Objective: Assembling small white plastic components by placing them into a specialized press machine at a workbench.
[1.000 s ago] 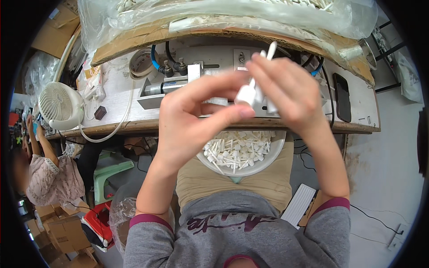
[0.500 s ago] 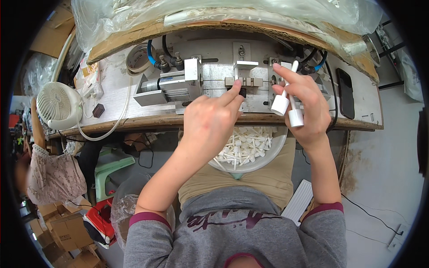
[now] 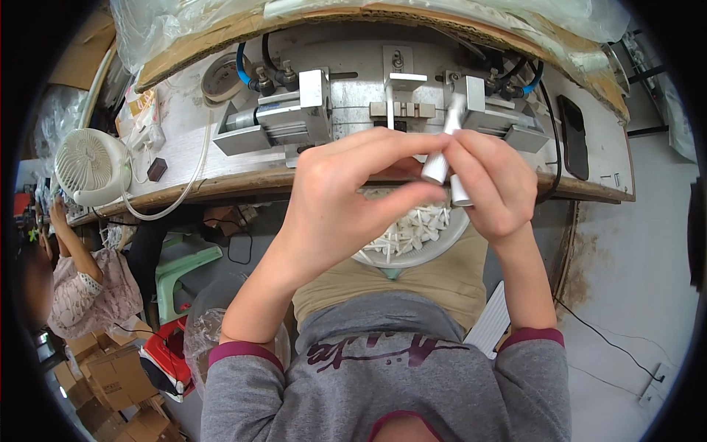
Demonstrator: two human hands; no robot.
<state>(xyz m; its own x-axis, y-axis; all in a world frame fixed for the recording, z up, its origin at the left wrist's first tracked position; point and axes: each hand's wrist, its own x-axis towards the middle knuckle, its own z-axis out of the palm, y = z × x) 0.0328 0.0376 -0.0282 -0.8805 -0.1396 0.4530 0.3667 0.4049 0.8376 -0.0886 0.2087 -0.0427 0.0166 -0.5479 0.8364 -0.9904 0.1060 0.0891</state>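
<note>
My right hand (image 3: 497,180) grips two white capped applicator wands, caps toward me. One white cap (image 3: 436,169) shows in front of its fingers; another cap (image 3: 461,191) sits lower, partly covered by them. My left hand (image 3: 339,195) is open, thumb and index finger apart around the front cap. Its index fingertip meets the right fingers; I cannot tell whether it touches the wand. Beyond the hands, a white stick (image 3: 390,107) stands at the small metal block (image 3: 420,110) of the clamping fixture. Beneath, a clear bowl (image 3: 449,239) of loose white pieces rests on my lap.
Metal cylinders (image 3: 298,121) with blue hoses flank the fixture. A white fan (image 3: 92,168) and tape roll (image 3: 224,77) are on the left of the bench, a black phone (image 3: 573,138) on the right. Plastic-covered cardboard (image 3: 353,26) overhangs the back. Another person (image 3: 96,287) is at far left.
My left hand has drawn back from the metal block and moved right to meet my right hand. The wands have shifted left and turned; the white stick stays at the block.
</note>
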